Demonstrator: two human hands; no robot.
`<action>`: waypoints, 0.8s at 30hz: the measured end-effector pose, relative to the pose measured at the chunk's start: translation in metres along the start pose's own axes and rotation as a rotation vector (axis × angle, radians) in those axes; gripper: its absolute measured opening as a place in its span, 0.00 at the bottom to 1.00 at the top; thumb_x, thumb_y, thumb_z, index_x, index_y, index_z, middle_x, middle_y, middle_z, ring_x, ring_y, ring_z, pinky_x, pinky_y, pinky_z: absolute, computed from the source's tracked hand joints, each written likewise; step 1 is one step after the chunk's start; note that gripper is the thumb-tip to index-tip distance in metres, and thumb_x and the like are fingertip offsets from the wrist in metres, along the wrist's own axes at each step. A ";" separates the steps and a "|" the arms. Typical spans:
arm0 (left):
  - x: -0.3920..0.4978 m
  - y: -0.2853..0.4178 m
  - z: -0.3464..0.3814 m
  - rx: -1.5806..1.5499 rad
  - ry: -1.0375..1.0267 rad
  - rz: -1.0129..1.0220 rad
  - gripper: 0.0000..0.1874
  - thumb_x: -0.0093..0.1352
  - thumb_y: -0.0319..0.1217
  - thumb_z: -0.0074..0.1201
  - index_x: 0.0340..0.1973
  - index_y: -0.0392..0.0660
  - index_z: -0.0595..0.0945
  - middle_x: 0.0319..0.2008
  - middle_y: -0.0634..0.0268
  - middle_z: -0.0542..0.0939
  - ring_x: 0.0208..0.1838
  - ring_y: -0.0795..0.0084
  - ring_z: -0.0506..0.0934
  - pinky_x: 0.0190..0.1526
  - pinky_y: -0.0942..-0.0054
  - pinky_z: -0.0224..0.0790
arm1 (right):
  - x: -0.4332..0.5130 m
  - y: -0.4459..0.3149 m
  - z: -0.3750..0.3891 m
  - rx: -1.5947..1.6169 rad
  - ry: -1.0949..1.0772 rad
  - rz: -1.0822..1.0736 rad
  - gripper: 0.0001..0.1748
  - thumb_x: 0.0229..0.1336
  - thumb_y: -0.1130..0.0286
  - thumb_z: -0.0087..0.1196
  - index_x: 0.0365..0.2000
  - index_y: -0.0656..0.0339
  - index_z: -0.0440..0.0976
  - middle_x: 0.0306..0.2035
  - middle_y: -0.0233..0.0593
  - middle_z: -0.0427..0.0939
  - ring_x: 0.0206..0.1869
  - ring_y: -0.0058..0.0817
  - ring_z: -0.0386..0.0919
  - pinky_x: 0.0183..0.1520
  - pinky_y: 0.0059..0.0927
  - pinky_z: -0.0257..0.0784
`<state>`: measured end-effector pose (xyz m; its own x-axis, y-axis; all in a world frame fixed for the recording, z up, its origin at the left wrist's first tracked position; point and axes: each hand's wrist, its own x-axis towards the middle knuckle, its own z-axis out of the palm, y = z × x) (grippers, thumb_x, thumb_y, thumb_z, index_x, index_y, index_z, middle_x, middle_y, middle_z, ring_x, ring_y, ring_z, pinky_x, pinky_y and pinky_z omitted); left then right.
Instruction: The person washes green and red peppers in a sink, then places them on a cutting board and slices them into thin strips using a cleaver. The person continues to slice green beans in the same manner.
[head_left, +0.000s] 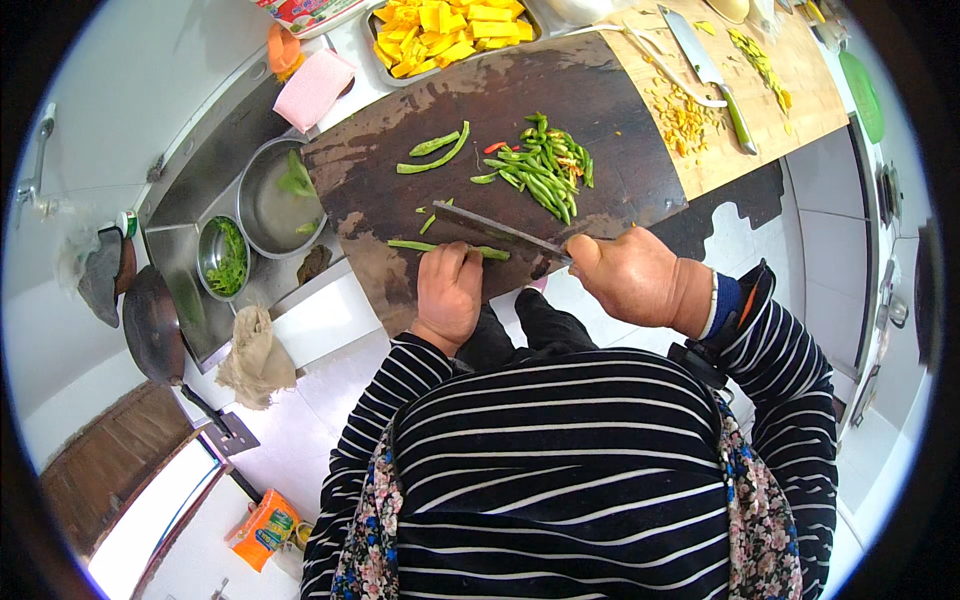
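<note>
My left hand (450, 289) holds a long green pepper (491, 253) down near the front edge of a dark wooden cutting board (375, 199). In my right hand (626, 274) is a kitchen knife (495, 227), its handle mostly hidden in the fist; the blade slants up and left above the pepper. Small green slivers (428, 223) lie just beyond the blade. Farther up the board, two long green pepper pieces (442, 154) lie at the left. To their right is a pile of sliced green peppers (547, 169) with a few red bits.
A metal tray of yellow pumpkin pieces (450, 34) stands behind the board. At right, a light wooden board (802, 82) bears a green-handled knife (709, 71), a white-handled peeler or cord-like thing and yellow scraps. The sink at left holds metal bowls (262, 199) with greens. A wok (154, 322) stands beside it.
</note>
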<state>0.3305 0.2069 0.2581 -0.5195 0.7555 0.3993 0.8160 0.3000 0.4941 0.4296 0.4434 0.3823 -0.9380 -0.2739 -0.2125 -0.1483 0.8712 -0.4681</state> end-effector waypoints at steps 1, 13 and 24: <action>0.000 0.000 0.001 0.013 0.020 0.012 0.12 0.59 0.20 0.57 0.39 0.35 0.81 0.40 0.53 0.77 0.41 0.51 0.76 0.45 0.58 0.70 | 0.001 0.000 0.000 -0.001 -0.015 -0.010 0.14 0.48 0.74 0.56 0.35 0.64 0.65 0.18 0.46 0.76 0.24 0.49 0.79 0.25 0.45 0.73; 0.003 0.005 0.010 0.054 0.092 0.056 0.14 0.55 0.24 0.55 0.38 0.34 0.81 0.42 0.54 0.78 0.42 0.52 0.77 0.44 0.57 0.70 | 0.012 -0.005 -0.006 -0.064 -0.161 -0.095 0.13 0.49 0.74 0.54 0.35 0.66 0.64 0.21 0.48 0.78 0.26 0.48 0.81 0.26 0.43 0.75; -0.004 0.003 0.013 0.063 0.066 -0.001 0.13 0.56 0.24 0.56 0.37 0.36 0.81 0.43 0.55 0.78 0.48 0.51 0.76 0.50 0.55 0.70 | 0.047 -0.013 0.030 -0.020 0.024 -0.152 0.10 0.53 0.73 0.51 0.34 0.66 0.65 0.23 0.49 0.79 0.27 0.49 0.82 0.27 0.44 0.77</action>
<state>0.3382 0.2126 0.2475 -0.5339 0.7160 0.4498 0.8289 0.3383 0.4455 0.3970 0.4067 0.3527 -0.9113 -0.3939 -0.1202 -0.2953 0.8285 -0.4758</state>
